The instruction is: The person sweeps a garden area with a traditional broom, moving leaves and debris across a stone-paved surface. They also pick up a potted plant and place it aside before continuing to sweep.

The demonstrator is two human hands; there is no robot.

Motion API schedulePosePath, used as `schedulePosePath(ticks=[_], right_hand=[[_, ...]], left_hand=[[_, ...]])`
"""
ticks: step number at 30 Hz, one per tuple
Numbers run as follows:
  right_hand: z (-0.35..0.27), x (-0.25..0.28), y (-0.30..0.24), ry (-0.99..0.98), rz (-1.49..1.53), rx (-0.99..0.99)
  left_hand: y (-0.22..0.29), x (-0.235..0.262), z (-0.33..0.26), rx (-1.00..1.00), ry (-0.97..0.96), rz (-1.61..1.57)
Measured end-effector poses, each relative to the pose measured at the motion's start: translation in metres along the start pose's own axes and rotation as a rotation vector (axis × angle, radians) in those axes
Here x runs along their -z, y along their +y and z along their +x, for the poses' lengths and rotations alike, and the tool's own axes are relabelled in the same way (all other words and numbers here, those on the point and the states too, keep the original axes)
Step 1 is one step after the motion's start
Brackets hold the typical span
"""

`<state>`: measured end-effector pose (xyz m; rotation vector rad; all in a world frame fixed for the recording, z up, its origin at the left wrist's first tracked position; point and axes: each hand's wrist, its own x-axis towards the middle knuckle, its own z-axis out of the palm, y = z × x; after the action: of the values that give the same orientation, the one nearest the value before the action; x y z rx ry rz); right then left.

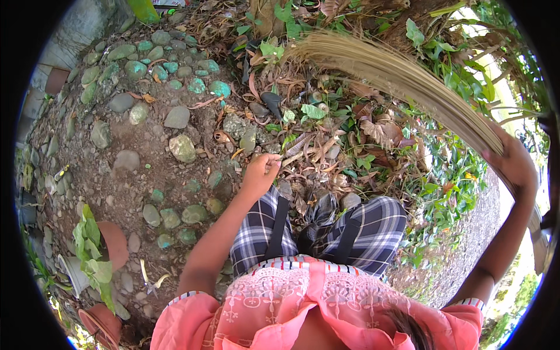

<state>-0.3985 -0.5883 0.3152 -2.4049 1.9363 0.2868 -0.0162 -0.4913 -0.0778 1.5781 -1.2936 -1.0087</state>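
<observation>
My right hand is wrapped round a stick broom, a bundle of long thin tan sticks. The bundle arches from my right side up and over to the left, its frayed tips near the plants at the top. Its other end passes behind my right forearm. My left hand is low over the ground in front of my knees, fingers curled together. Dry leaves lie right by its fingertips, and what it pinches, if anything, is too small to make out.
Several stones, some painted green, are set in the bare soil on the left. A terracotta pot lies at lower left beside a leafy plant. Green plants and leaf litter spread on the right, edging a grey path.
</observation>
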Motion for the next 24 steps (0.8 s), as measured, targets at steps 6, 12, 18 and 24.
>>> schedulePosePath(ticks=[6, 12, 18, 24], right_hand=[[0.05, -0.069, -0.085, -0.198, -0.245, 0.019], [0.007, -0.022, 0.024, -0.206, 0.09, 0.189], [0.032, -0.045, 0.001, -0.064, -0.076, -0.048], [0.034, -0.078, -0.039, -0.529, -0.086, 0.123]], left_hand=[[0.017, 0.001, 0.004, -0.079, 0.039, -0.033], [0.016, 0.014, 0.0, -0.054, 0.07, -0.078], [0.016, 0.009, -0.004, -0.011, 0.049, -0.044], [0.032, 0.003, 0.005, -0.184, 0.081, 0.034]])
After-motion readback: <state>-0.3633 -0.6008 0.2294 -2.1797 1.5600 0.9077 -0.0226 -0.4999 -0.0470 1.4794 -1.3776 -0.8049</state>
